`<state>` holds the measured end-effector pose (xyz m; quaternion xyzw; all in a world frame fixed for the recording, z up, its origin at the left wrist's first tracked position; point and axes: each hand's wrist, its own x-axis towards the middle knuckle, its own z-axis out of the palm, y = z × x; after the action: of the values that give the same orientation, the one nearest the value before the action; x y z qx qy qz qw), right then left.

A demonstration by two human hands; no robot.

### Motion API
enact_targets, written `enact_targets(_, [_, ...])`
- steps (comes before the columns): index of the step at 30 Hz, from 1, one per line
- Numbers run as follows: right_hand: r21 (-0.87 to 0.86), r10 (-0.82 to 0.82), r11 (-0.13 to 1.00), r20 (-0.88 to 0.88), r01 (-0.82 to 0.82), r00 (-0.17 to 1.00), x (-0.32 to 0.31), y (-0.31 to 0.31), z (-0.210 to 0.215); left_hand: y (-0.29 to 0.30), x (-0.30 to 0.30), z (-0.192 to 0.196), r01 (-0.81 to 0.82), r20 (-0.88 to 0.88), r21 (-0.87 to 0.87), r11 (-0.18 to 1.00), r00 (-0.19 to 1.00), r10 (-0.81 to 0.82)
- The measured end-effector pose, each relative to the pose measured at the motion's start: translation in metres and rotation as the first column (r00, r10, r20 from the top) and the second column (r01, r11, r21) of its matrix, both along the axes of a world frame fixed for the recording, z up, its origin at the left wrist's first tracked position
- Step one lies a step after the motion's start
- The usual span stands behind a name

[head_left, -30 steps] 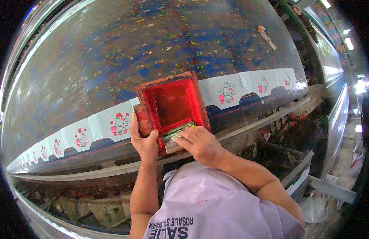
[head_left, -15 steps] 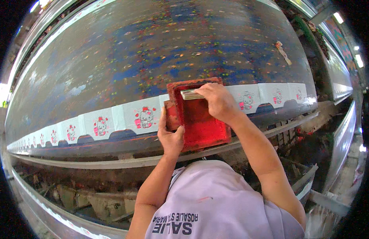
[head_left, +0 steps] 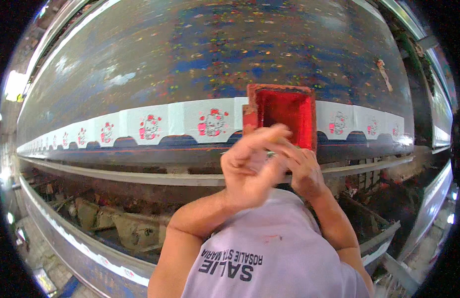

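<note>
A red-stained rectangular screen-printing frame (head_left: 309,107) rests across the strip of white fabric pieces (head_left: 178,118) on the long table. Red ink coats its inside, and its near part is hidden by my hands. My left hand (head_left: 247,166), blurred, is turned over in front of the frame with its fingers stretched out and thumb apart. Its fingertips overlap those of my right hand (head_left: 305,171), whose fingers are bent together at the frame's near right corner. A small pale and green bit shows between the hands; what my right hand holds is mostly hidden.
Cartoon figures in red and black, such as one print (head_left: 213,122), repeat along the fabric strip. The dark tabletop (head_left: 205,59) is speckled with paint, and a crumpled scrap (head_left: 385,74) lies at its far right. A rail (head_left: 126,174) runs along the near edge.
My left hand has let go of the frame's left side and crossed toward my right hand. My right hand has drawn back from inside the frame toward me. The whole view has shifted.
</note>
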<state>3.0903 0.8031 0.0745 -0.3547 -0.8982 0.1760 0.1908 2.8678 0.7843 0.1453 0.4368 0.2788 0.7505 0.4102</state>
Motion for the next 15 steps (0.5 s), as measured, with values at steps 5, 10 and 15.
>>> enact_targets(5, [0.007,0.065,0.998,0.113,-0.066,0.991,0.008,-0.009,-0.006,0.001,0.009,0.099,0.292,0.268,0.549,0.783,0.826,-0.496])
enact_targets(10, [0.018,0.042,0.999,0.113,-0.044,0.993,0.009,-0.026,0.002,-0.017,0.032,0.156,0.145,0.527,0.563,0.814,0.695,-0.489])
enact_targets(15, [0.111,-0.003,0.994,-0.060,0.010,0.998,0.019,-0.035,0.015,-0.046,0.054,0.180,0.081,0.707,0.454,0.887,0.573,-0.414])
